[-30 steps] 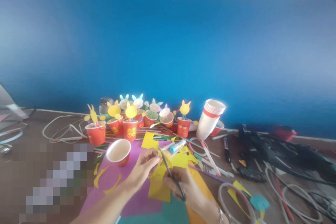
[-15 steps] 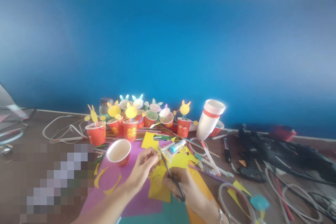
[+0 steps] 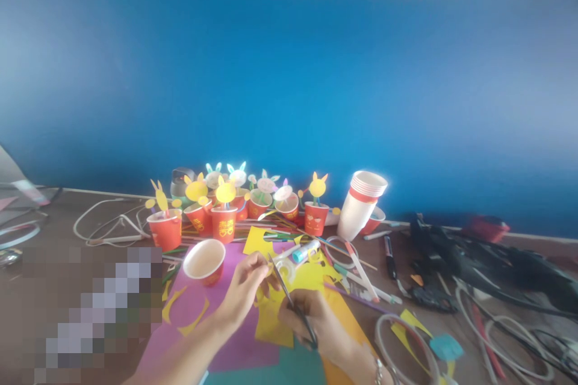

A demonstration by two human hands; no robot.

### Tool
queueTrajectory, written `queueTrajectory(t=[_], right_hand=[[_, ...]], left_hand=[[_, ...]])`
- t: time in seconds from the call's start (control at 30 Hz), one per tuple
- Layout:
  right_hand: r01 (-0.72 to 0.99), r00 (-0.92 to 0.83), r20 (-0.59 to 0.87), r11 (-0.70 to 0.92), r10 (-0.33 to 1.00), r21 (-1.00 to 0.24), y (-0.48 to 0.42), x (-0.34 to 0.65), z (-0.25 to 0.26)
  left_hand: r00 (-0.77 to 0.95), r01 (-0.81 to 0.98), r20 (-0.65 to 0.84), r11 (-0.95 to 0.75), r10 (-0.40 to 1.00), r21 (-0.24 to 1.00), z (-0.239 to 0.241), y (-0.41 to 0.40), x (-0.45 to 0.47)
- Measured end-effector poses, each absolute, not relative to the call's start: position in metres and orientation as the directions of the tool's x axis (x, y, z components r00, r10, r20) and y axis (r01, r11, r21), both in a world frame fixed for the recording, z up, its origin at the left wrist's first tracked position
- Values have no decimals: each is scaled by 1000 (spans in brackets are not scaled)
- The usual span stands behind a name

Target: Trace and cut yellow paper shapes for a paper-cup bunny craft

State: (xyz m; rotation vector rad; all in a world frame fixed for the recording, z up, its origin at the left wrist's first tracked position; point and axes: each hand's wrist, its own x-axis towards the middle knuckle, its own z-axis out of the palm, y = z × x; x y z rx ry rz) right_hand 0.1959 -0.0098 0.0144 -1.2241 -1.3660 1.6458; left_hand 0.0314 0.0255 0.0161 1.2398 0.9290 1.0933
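My right hand [image 3: 311, 319] grips a pair of scissors [image 3: 291, 301], blades pointing up and away toward my left hand. My left hand [image 3: 246, 289] pinches a piece of yellow paper [image 3: 271, 319] at its top edge, right by the scissor tips. Both hands hover over a purple sheet [image 3: 217, 313] on the table. An empty red paper cup [image 3: 204, 261] lies tilted just left of my left hand.
Several red cups with paper animal heads [image 3: 226, 207] stand in a row at the back. A stack of cups [image 3: 361, 204] is right of them. Pens, a glue stick [image 3: 306, 251], tape rings [image 3: 406, 343] and black cables [image 3: 474, 264] litter the right side.
My left hand has shifted slightly with the yellow paper, and the scissors have edged a little to the left along the paper. Nothing else moved.
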Motion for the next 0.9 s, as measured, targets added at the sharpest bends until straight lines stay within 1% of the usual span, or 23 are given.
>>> queueTrajectory(t=[0.17,0.23,0.3,0.37,0.43,0.53,0.6,0.7,0.77,0.83,0.9], right_hand=[[100,-362,-240,-219,901,-971,-9,198,8],[85,-337,-238,-222,911,-971,-8,197,7],[1,-263,-160,-165,951,-986,-6,196,8],[-85,-154,-34,-47,987,-995,-6,195,11],[-104,-69,61,54,996,-993,-5,193,13],[-102,-57,112,106,992,-989,-5,190,14],[-136,-62,105,95,993,-986,-4,190,14],[-178,-19,61,56,998,-982,-3,192,14],[-192,10,17,19,1000,-981,-2,195,14],[-215,22,-24,-19,999,-977,-1,197,13],[-235,27,-39,-31,999,-971,-1,198,13]], left_hand=[[253,-127,38,-6,967,992,10,29,27],[235,-144,28,6,971,990,11,29,29],[212,-170,8,29,977,985,15,27,33],[194,-194,-31,69,981,979,19,24,38],[218,-231,-67,118,974,966,21,21,44],[259,-243,-111,176,959,954,22,19,49],[267,-213,-149,209,952,955,20,18,50],[277,-152,-208,257,938,955,18,18,49],[263,-119,-212,250,941,961,17,20,47],[249,-52,-150,168,957,984,16,22,44],[256,42,-37,28,966,999,15,23,42]])
